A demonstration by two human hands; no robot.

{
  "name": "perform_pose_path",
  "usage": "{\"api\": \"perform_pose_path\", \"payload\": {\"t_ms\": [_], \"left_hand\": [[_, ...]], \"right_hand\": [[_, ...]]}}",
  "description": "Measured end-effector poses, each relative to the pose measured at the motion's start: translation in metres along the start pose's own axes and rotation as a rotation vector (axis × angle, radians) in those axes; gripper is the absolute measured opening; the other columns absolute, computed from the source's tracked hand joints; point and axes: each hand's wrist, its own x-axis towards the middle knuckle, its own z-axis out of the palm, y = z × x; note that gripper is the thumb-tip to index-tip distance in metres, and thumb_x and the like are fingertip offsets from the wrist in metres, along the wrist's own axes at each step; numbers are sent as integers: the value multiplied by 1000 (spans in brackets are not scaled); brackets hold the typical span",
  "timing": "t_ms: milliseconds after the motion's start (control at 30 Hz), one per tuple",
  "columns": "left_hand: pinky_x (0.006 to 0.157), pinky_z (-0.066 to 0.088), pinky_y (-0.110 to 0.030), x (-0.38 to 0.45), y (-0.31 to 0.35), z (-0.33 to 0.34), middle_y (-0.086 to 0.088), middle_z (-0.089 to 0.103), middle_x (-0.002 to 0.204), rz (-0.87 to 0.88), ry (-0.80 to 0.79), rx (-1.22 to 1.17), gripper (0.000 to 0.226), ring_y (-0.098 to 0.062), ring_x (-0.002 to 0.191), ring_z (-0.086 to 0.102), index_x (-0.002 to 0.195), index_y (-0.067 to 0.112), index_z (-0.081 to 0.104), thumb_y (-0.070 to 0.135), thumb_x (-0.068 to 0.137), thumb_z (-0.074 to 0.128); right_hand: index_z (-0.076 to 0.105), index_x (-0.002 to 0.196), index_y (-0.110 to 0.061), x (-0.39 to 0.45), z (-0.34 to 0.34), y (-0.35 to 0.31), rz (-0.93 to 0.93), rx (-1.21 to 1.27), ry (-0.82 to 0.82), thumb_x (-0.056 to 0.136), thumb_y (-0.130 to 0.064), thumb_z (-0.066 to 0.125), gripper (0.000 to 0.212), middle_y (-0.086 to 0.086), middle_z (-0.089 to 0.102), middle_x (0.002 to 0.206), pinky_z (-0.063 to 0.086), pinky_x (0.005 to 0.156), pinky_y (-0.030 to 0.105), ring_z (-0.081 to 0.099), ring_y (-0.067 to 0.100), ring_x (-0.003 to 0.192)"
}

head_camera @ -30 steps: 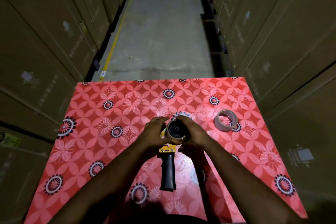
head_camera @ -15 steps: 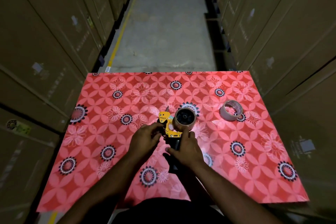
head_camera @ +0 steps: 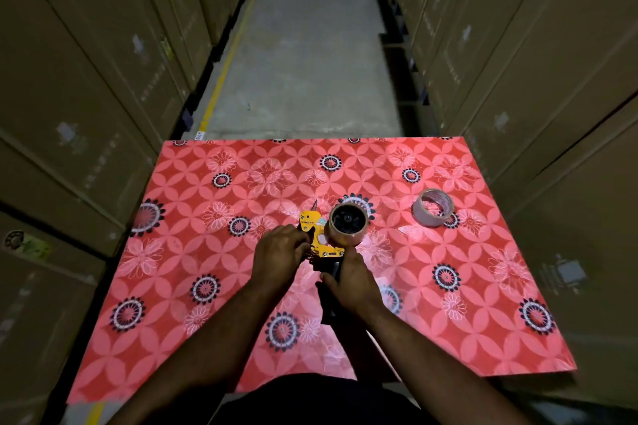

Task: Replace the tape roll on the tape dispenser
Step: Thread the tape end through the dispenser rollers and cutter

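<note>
A yellow handheld tape dispenser with a black handle [head_camera: 319, 235] lies on a table covered in a red cloth printed with pale petals and dark flower rings [head_camera: 193, 286], near the middle of the cloth and a little toward the far edge; a brown tape roll with a dark hub [head_camera: 348, 222] sits mounted on the dispenser's right side, its open face turned up toward the camera; the dispenser's pointed metal tip sticks out toward the far edge of the table; the right hand [head_camera: 348, 283] is wrapped around the black handle, fingers curled tight on it, with the thumb reaching up to the yellow plate just below the mounted roll; the left hand [head_camera: 279, 252] rests against the left edge of the yellow frame, its fingers bent in close and pinching at something there, though what they pinch is too small to tell; a second, thinner greyish tape roll with a wide hollow core [head_camera: 433, 208] stands tilted on the cloth well to the right of the dispenser, touching nothing else; tall stacks of brown cardboard boxes [head_camera: 86, 79] line both sides of a grey concrete aisle [head_camera: 310, 62] beyond the table.
</note>
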Motion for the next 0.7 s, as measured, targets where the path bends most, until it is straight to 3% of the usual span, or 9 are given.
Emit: {"api": "perform_pose_path", "payload": {"t_ms": [200,300,400,500,567,700], "left_hand": [[73,56,-35,-21,-10,-2,16,65,83,-126,-91,-155,17,0,76,60,88,28,78,31,98,64],[79,58,-38,-15,-7,-5,15,67,93,-159,-49,-202,14,-4,85,62,94,29,75,29,100,62],[88,54,-36,7,2,-2,14,61,111,-34,-26,-108,14,-10,106,56,108,32,74,28,96,68],[107,40,-39,37,9,6,6,49,149,94,-170,96,37,-19,135,40,129,29,72,35,93,72],[113,33,-42,52,14,10,3,39,162,106,-242,152,40,-23,144,31,130,29,73,39,91,74],[111,30,-43,60,15,17,3,32,168,130,-309,211,31,-27,147,27,116,31,81,39,86,79]], "right_hand": [[32,137,-20,0,-2,0,-11,-10,2,85,-43,72,69,11,57,129,53,86,39,62,31,115],[33,138,-20,0,-2,-1,-15,-6,2,84,-44,72,70,11,57,129,53,87,39,61,31,117],[33,137,-21,-1,-2,-2,-12,2,7,82,-44,71,71,10,57,128,54,87,41,62,31,114],[34,137,-21,-1,-3,-1,-6,6,0,80,-45,71,72,10,57,125,55,85,43,63,32,111],[35,134,-22,-1,-5,0,-14,6,1,80,-46,69,69,9,58,125,55,84,42,64,30,111],[38,133,-21,0,-6,4,-3,9,-15,80,-47,68,66,8,56,125,53,82,40,63,30,111]]}}
